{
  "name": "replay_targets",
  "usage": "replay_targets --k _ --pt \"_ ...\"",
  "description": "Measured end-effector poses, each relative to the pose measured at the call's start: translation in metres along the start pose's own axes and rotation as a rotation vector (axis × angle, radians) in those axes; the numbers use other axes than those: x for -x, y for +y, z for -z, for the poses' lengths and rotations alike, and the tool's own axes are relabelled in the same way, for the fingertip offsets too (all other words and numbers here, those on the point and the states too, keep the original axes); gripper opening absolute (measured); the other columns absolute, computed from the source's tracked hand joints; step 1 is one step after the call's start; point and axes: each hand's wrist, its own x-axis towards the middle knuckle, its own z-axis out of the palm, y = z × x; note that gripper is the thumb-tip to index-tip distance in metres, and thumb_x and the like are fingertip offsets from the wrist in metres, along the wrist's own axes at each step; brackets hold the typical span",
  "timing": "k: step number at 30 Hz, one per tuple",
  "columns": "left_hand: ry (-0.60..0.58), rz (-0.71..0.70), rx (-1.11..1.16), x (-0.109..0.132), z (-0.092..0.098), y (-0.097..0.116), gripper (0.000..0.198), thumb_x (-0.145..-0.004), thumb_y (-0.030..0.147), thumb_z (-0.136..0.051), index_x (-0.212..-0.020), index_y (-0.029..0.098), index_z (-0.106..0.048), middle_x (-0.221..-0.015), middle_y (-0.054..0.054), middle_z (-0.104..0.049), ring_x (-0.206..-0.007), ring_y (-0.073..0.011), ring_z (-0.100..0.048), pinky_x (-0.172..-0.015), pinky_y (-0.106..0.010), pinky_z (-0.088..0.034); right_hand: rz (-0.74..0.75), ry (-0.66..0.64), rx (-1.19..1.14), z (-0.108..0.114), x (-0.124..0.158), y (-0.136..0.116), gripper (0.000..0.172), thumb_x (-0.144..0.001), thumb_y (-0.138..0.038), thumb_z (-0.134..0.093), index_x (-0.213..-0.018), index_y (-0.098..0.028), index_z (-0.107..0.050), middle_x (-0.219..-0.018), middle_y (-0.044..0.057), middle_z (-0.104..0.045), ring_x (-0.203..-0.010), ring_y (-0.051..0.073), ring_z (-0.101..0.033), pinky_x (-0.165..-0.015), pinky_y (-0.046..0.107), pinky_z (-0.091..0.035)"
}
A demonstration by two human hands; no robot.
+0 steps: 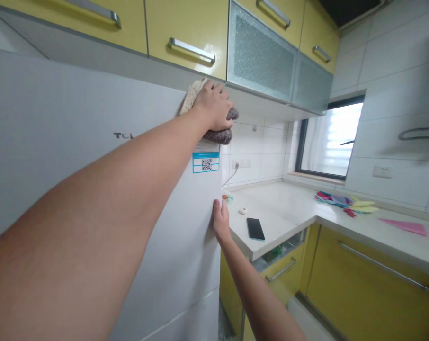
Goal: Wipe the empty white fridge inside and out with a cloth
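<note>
My left hand [214, 106] is stretched up to the top right corner of a white fridge [58, 142]. It presses a grey-brown and beige cloth [221, 135] against the door, fingers closed over it. Part of the cloth sticks out above the hand and part bulges below it, just over a blue QR-code sticker [206, 161]. Lower down, my right hand [220, 220] holds the fridge's right edge. Its thumb lies on the front and its fingers are wrapped round the side, out of sight.
Yellow wall cabinets [186, 33] hang right above the fridge. To the right is a white L-shaped countertop [289, 208] with a black phone [255, 228], a small white object [243, 210], coloured cloths [342, 201] and a pink cloth [406, 226]. A window [328, 137] is beyond.
</note>
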Motion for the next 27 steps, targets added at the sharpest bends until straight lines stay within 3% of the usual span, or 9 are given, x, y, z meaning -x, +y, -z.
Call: replay_targets --k 4,6,8,13,16,18,21,23,27 --pt "-0.162 -0.117 -0.020 0.010 -0.015 0.045 0.058 -0.095 0.051 -0.060 -0.133 0.011 -0.074 -0.148 -0.019 -0.069 -0.142 -0.0318 -0.049 -0.125 -0.050 -0.021 -0.065 0.080 0.027 0.009 0.067 0.044 0.075 -0.095 -0.074 -0.062 -0.146 -0.019 -0.055 -0.151 0.017 -0.057 -0.143 0.032 -0.050 -0.125 0.047 -0.036" --pt "-0.277 -0.174 0.007 0.023 -0.035 0.080 0.048 -0.088 0.046 -0.072 -0.121 0.013 -0.080 -0.135 -0.018 -0.077 -0.130 -0.0313 -0.060 -0.122 -0.049 -0.025 -0.163 0.170 0.059 0.015 0.110 0.072 0.092 -0.087 -0.074 -0.072 -0.157 -0.020 -0.046 -0.163 0.019 -0.045 -0.154 0.035 -0.040 -0.131 0.051 -0.031" --pt "-0.391 -0.231 0.048 0.047 -0.062 0.119 0.036 -0.083 0.042 -0.078 -0.109 0.018 -0.083 -0.123 -0.016 -0.082 -0.117 -0.0319 -0.067 -0.116 -0.051 -0.032 -0.270 0.206 0.066 0.026 0.154 0.098 0.099 -0.082 -0.075 -0.076 -0.158 -0.021 -0.044 -0.165 0.020 -0.043 -0.154 0.037 -0.041 -0.129 0.053 -0.035" --pt "-0.588 -0.381 0.225 0.151 -0.124 0.214 0.032 -0.090 0.046 -0.076 -0.105 0.019 -0.080 -0.111 -0.010 -0.081 -0.109 -0.0274 -0.070 -0.112 -0.053 -0.042 -0.468 0.276 0.077 0.079 0.247 0.140 0.090 -0.075 -0.081 -0.074 -0.143 -0.024 -0.059 -0.152 0.018 -0.057 -0.132 0.039 -0.062 -0.109 0.050 -0.055" --pt "-0.651 -0.459 0.403 0.231 -0.145 0.258 0.032 -0.088 0.049 -0.078 -0.101 0.020 -0.080 -0.104 -0.007 -0.081 -0.105 -0.0262 -0.070 -0.112 -0.052 -0.043 -0.553 0.322 0.089 0.119 0.282 0.145 0.093 -0.067 -0.086 -0.076 -0.134 -0.022 -0.065 -0.143 0.019 -0.063 -0.121 0.039 -0.068 -0.102 0.050 -0.059" --pt "-0.661 -0.475 0.550 0.282 -0.155 0.280 0.026 -0.079 0.049 -0.084 -0.090 0.026 -0.083 -0.100 -0.010 -0.083 -0.105 -0.0301 -0.071 -0.107 -0.050 -0.045 -0.573 0.349 0.090 0.143 0.298 0.142 0.092 -0.067 -0.086 -0.076 -0.131 -0.021 -0.067 -0.140 0.019 -0.065 -0.120 0.039 -0.069 -0.098 0.049 -0.060" --pt "-0.672 -0.394 0.759 0.349 -0.164 0.301 0.016 -0.073 0.041 -0.084 -0.084 0.029 -0.084 -0.101 -0.011 -0.084 -0.111 -0.0330 -0.070 -0.105 -0.048 -0.046 -0.579 0.358 0.113 0.173 0.315 0.130 0.086 -0.068 -0.084 -0.077 -0.127 -0.022 -0.070 -0.140 0.019 -0.068 -0.117 0.038 -0.070 -0.095 0.048 -0.061" --pt "-0.699 -0.261 0.883 0.388 -0.163 0.309 0.016 -0.075 0.041 -0.079 -0.082 0.027 -0.083 -0.097 -0.011 -0.083 -0.110 -0.0340 -0.070 -0.107 -0.049 -0.047 -0.595 0.359 0.132 0.187 0.322 0.120 0.089 -0.065 -0.087 -0.078 -0.124 -0.021 -0.072 -0.138 0.019 -0.070 -0.114 0.039 -0.071 -0.097 0.050 -0.061" --pt "-0.756 0.164 1.116 0.455 -0.145 0.308 0.035 -0.097 0.046 -0.054 -0.093 0.026 -0.082 -0.099 -0.010 -0.081 -0.103 -0.0350 -0.071 -0.096 -0.052 -0.055 -0.657 0.287 0.119 0.181 0.333 0.101 0.090 -0.058 -0.097 -0.074 -0.108 -0.023 -0.079 -0.123 0.017 -0.076 -0.116 0.041 -0.071 -0.106 0.055 -0.058"
